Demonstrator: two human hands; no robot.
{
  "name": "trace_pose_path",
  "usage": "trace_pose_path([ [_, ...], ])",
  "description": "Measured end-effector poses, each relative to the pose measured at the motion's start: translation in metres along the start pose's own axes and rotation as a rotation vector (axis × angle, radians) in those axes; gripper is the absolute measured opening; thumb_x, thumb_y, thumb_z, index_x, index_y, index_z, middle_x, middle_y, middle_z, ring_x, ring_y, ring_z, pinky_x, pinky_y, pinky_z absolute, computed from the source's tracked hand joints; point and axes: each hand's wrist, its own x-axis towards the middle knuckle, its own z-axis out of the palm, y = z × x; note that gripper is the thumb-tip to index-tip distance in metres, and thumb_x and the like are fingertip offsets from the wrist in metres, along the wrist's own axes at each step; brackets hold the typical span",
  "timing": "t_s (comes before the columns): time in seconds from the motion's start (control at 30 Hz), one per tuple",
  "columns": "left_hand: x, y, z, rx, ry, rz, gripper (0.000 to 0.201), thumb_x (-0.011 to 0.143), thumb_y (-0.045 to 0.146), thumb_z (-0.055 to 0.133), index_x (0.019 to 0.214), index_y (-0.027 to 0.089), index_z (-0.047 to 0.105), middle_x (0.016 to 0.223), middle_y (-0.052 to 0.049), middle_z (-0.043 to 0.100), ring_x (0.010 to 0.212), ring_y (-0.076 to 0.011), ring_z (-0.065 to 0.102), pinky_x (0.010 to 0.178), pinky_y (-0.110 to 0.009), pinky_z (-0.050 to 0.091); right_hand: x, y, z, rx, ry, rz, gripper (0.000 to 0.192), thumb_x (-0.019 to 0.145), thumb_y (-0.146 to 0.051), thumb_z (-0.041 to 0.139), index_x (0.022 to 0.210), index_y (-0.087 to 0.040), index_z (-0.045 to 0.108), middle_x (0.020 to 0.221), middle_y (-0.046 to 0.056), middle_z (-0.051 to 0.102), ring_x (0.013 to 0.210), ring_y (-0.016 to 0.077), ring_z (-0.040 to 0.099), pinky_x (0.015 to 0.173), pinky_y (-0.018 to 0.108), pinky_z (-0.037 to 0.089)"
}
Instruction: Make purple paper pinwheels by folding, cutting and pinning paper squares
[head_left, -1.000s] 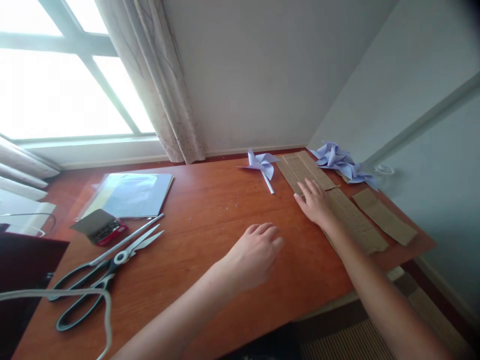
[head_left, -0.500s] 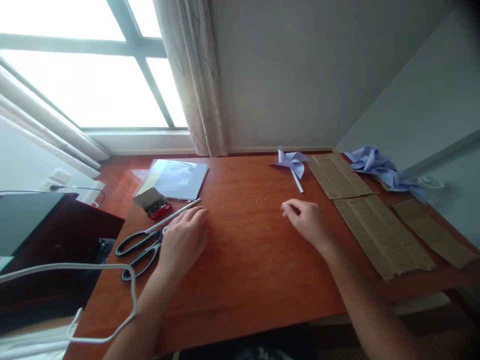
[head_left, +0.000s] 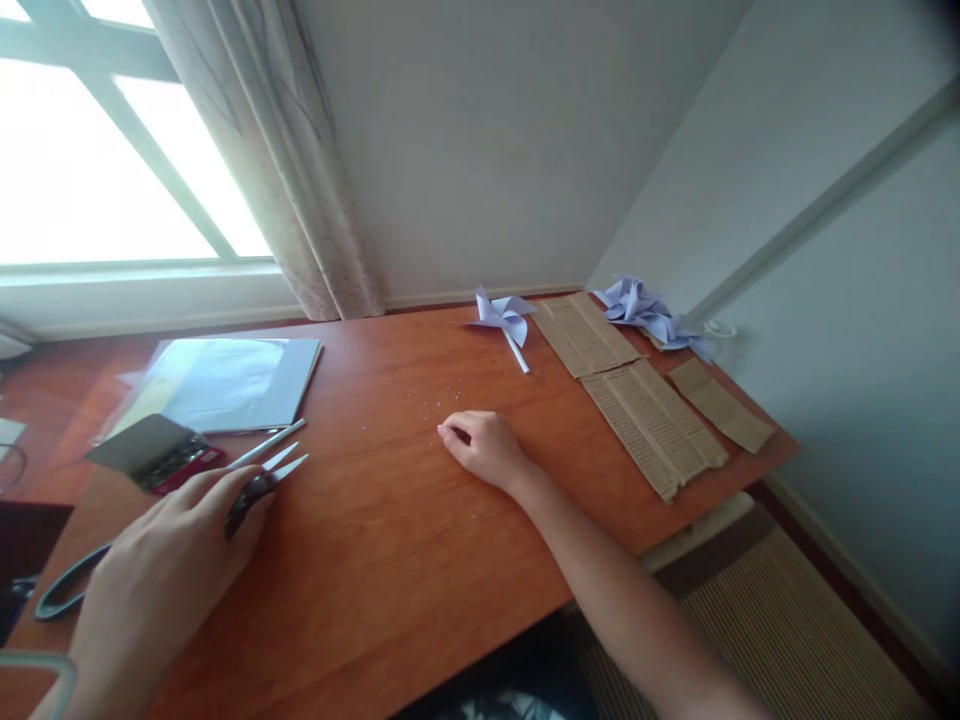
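The left hand [head_left: 169, 550] clasps the scissors [head_left: 259, 485] at eight o'clock; the right hand [head_left: 486, 447], near six, curls loosely; whether empty, I cannot tell.

2 bare hands [head_left: 489, 447], bare right forearm [head_left: 600, 580]; dark garment [head_left: 502, 665], pale print [head_left: 514, 708].

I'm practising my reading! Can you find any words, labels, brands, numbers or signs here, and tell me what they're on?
None can be read anywhere in this picture.
Red box, lid open: any print is too small and blurred to read.
Scissors, at the left hand: no marking can be made out.
Cardboard: ridges show, but no letters I can make out.
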Motion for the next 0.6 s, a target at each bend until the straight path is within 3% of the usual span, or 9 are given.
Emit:
trace_pose_path([
  [0.13,-0.0031,0.0019,-0.0024,0.073,-0.059,0.031,0.034,0.101,0.044,0.034,0.133,0.043,0.046,0.127,-0.001,0.067,0.101,-0.0287,0.07,0.076,-0.038,0.051,0.0009,0.0,0.0008,0.019,-0.001,-0.005,0.024,0.098,-0.026,0.058,0.075,-0.022,0.066,0.08,0.002,0.074,0.074,0.0153,0.065,0.069,0.026,0.041],
  [0.37,-0.0034,0.0062,-0.0065,0.131,-0.066,0.065,0.036,0.103,0.042,0.028,0.125,0.027,0.053,0.125,-0.008,0.067,0.107,-0.0307,0.069,0.08,-0.039,0.053,-0.0001,0.0003,0.0005,0.035,0.0,-0.011,0.024,0.097,-0.026,0.058,0.076,-0.021,0.066,0.082,0.002,0.075,0.076,0.0154,0.066,0.07,0.026,0.041],
  [0.6,-0.0042,0.008,-0.0022,0.08,-0.008,0.059,0.028,0.102,0.042,0.037,0.125,0.032,0.051,0.128,-0.005,0.067,0.109,-0.0295,0.069,0.089,-0.04,0.054,0.0004,0.0002,0.0003,0.034,0.002,-0.018,0.023,0.097,-0.026,0.058,0.076,-0.021,0.066,0.082,0.002,0.074,0.075,0.0156,0.066,0.069,0.026,0.04],
])
